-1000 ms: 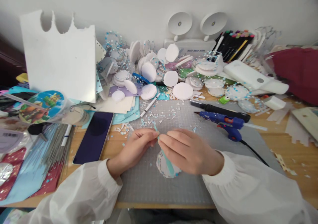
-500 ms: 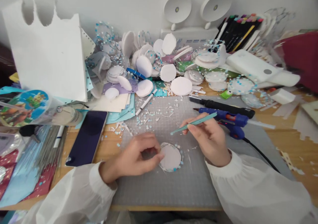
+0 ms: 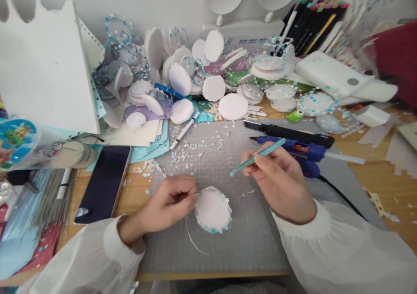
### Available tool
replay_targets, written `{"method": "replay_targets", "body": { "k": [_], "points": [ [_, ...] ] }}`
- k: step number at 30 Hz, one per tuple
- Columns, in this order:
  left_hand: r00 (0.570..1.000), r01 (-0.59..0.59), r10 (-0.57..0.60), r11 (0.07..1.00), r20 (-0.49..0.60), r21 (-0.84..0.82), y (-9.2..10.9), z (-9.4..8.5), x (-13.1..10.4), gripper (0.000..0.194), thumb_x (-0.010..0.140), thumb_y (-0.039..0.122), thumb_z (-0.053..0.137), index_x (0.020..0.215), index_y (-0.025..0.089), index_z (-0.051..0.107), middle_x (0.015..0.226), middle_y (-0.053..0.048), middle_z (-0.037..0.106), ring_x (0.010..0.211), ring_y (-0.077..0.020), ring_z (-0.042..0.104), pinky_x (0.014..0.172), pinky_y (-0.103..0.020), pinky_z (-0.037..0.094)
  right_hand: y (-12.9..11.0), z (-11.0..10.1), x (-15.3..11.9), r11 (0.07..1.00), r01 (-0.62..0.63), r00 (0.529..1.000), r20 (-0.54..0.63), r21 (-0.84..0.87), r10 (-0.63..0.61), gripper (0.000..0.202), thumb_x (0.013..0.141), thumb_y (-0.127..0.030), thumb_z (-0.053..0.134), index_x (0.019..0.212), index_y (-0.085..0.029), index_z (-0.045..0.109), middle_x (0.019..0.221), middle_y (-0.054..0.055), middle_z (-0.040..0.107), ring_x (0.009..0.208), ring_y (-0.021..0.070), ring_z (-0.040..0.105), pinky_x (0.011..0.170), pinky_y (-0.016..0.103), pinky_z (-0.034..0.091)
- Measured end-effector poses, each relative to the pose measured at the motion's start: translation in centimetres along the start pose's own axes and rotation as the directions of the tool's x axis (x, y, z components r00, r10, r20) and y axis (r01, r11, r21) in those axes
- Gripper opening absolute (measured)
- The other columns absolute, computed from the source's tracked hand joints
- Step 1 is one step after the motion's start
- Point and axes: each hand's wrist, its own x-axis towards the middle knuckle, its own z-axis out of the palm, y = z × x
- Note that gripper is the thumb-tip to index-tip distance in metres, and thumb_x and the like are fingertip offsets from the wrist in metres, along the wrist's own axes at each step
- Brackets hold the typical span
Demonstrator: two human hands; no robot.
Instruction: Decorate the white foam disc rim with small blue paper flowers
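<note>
My left hand (image 3: 174, 203) pinches a thin pale strand at the left rim of a round white disc (image 3: 213, 210). Small blue and white paper bits ring the disc's edge, and a loose strand (image 3: 193, 239) curls down beside it. In my right hand (image 3: 282, 176) is a pair of teal tweezers (image 3: 259, 156), held slanted up and to the right of the disc. A tiny light blue bit (image 3: 232, 173) sits at the tweezers' tip, apart from the disc. Both lie over a grey cutting mat (image 3: 250, 246).
A blue glue gun (image 3: 293, 148) and a black cutter knife (image 3: 289, 133) lie beyond my right hand. Paper scraps (image 3: 192, 150) and a white pen (image 3: 184, 131) are scattered ahead. A phone (image 3: 104, 183) lies left; white discs (image 3: 233, 106) pile up along the back.
The view has shifted. The disc appears tilted up slightly at my left hand, and a loose strand now shows below it. The tweezers, still in my right hand, have moved slightly right.
</note>
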Motion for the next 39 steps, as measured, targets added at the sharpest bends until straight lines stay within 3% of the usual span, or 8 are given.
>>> {"method": "replay_targets", "body": {
  "k": [4,10,14,20,26,39],
  "points": [
    [1.0,0.002,-0.002,0.997,-0.004,-0.072,-0.4,-0.2,-0.1,0.036,0.091,0.023,0.044,0.058,0.019,0.029,0.058,0.004,0.03,0.055,-0.0099,0.03,0.051,-0.025,0.024,-0.9,0.1,0.2,0.99,-0.08,0.995,-0.041,0.116,0.086,0.011,0.074,-0.027,0.075,0.076,-0.024,0.065,0.072,-0.001,0.064,0.061,0.0102,0.057,0.057,0.023,0.05],
    [1.0,-0.003,0.004,0.993,0.011,-0.117,-0.5,-0.4,0.0,0.036,0.09,0.021,0.044,0.058,0.019,0.028,0.058,0.005,0.029,0.054,-0.0098,0.028,0.051,-0.025,0.023,-1.6,0.0,0.1,0.972,-0.182,0.981,-0.047,0.148,0.19,0.011,0.072,-0.028,0.076,0.073,-0.026,0.065,0.07,-0.001,0.063,0.059,0.0113,0.054,0.052,0.024,0.049],
    [1.0,-0.009,0.011,0.993,0.02,-0.115,-0.6,-0.4,0.0,0.034,0.086,0.016,0.046,0.057,0.019,0.029,0.056,0.004,0.031,0.055,-0.01,0.03,0.051,-0.025,0.024,-0.9,0.0,-0.3,0.998,-0.065,0.998,-0.007,0.016,0.065,0.008,0.078,-0.026,0.072,0.075,-0.023,0.064,0.069,-0.001,0.062,0.062,0.0115,0.057,0.055,0.024,0.05],
    [1.0,0.011,-0.007,0.992,0.028,-0.127,-0.5,-0.4,-0.1,0.033,0.086,0.017,0.045,0.056,0.019,0.031,0.057,0.004,0.033,0.054,-0.0104,0.031,0.051,-0.026,0.025,0.2,0.4,-1.3,0.959,0.127,0.979,0.187,-0.255,-0.08,0.004,0.088,-0.018,0.06,0.087,-0.023,0.061,0.082,0.002,0.067,0.066,0.0123,0.059,0.06,0.027,0.052],
    [0.999,0.033,-0.029,0.991,0.031,-0.132,-0.2,-0.3,0.0,0.034,0.085,0.022,0.047,0.055,0.019,0.031,0.056,0.004,0.033,0.053,-0.0101,0.032,0.05,-0.025,0.025,0.1,0.6,-1.9,0.915,0.204,0.954,0.279,-0.349,-0.106,0.013,0.088,-0.012,0.055,0.09,-0.024,0.058,0.084,0.002,0.064,0.071,0.0135,0.061,0.064,0.028,0.052],
    [0.999,0.026,-0.023,0.992,0.022,-0.122,-0.2,-0.2,0.0,0.033,0.084,0.018,0.045,0.055,0.019,0.028,0.056,0.004,0.03,0.053,-0.0098,0.03,0.05,-0.026,0.024,0.4,0.4,-1.9,0.857,0.267,0.941,0.313,-0.441,-0.132,0.014,0.088,-0.012,0.055,0.091,-0.026,0.057,0.088,0.002,0.064,0.077,0.0157,0.063,0.068,0.03,0.052]
  ]
}}
